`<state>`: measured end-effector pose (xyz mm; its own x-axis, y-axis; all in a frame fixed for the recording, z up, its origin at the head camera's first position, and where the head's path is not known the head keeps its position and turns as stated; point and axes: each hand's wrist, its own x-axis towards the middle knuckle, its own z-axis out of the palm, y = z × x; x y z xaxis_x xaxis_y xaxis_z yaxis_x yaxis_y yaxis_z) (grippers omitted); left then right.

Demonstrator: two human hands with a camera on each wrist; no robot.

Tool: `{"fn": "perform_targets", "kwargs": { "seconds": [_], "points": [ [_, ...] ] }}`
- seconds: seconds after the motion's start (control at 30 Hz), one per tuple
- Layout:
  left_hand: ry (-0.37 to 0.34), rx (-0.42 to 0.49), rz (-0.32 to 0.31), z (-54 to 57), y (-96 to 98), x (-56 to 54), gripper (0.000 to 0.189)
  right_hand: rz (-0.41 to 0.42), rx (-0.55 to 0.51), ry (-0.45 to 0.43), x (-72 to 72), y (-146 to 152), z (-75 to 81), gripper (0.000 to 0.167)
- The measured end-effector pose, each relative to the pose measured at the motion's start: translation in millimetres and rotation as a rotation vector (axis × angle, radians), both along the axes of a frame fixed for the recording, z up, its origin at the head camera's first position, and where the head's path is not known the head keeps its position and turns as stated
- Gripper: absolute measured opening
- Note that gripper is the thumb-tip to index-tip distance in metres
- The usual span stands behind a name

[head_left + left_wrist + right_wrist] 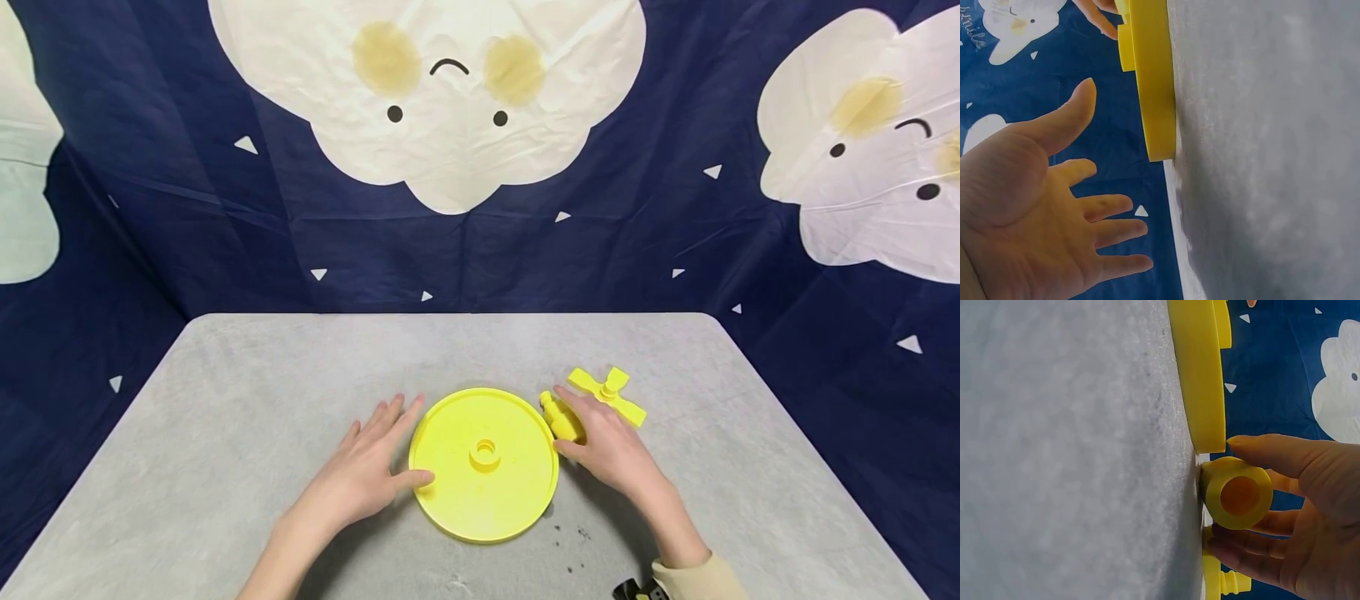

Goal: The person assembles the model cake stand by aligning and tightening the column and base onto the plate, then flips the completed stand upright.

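1. Nearest you, at the bottom edge, your beige sleeve (701,579) ends at the right wrist, with a black device (641,590) just beside it.
2. A few dark specks (581,533) mark the tabletop (300,400), which is mottled grey, between that sleeve and the disc.
3. Your left hand (363,477) is released and holds nothing: its fingers are spread, and its thumb reaches over the disc's left rim in the head view. The left wrist view shows that thumb apart from the disc.
4. The round yellow disc (483,496) lies flat in front of you, between your hands, with a raised rim and a short hollow collar (484,455) at its centre.
5. Your right hand (611,446) arches over the yellow cylinder (562,419), thumb on the disc's side and fingers around the other; you cannot tell from these views whether it grasps the piece firmly.
6. That cylinder lies on its side just beside the disc's right edge, narrow stepped end pointing away from you, wide hollow end facing the right wrist camera.
7. Just beyond your right fingers, a yellow three-armed piece (609,395) lies on the tabletop, a ridged stub (1235,582) standing from it.
8. Farthest off hangs a navy backdrop (465,250) with white triangles and upside-down smiling clouds.
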<state>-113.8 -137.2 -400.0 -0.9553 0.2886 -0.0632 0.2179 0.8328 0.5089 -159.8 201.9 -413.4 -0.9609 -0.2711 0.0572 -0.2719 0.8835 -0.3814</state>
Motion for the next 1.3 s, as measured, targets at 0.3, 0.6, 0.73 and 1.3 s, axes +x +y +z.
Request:
{"fn": "perform_targets", "kwargs": {
  "seconds": [0.3,0.6,0.73,1.3],
  "points": [
    [-0.078,-0.025,-0.006,-1.0,2.7,1.6,0.093,-0.016,0.014,-0.045,-2.7,0,-0.4,0.069],
    [-0.136,-0.050,-0.008,-4.2,1.5,1.1,0.095,-0.039,-0.009,-0.080,-3.2,-1,2.6,0.064],
    [-0.163,-0.058,-0.009,-5.8,0.8,-0.2,0.094,-0.062,-0.033,-0.114,-3.0,1,6.2,0.061],
    [-0.167,-0.083,-0.018,-7.3,-1.5,-1.5,0.090,-0.124,-0.077,-0.096,-2.6,8,17.8,0.053]
  ]
}}
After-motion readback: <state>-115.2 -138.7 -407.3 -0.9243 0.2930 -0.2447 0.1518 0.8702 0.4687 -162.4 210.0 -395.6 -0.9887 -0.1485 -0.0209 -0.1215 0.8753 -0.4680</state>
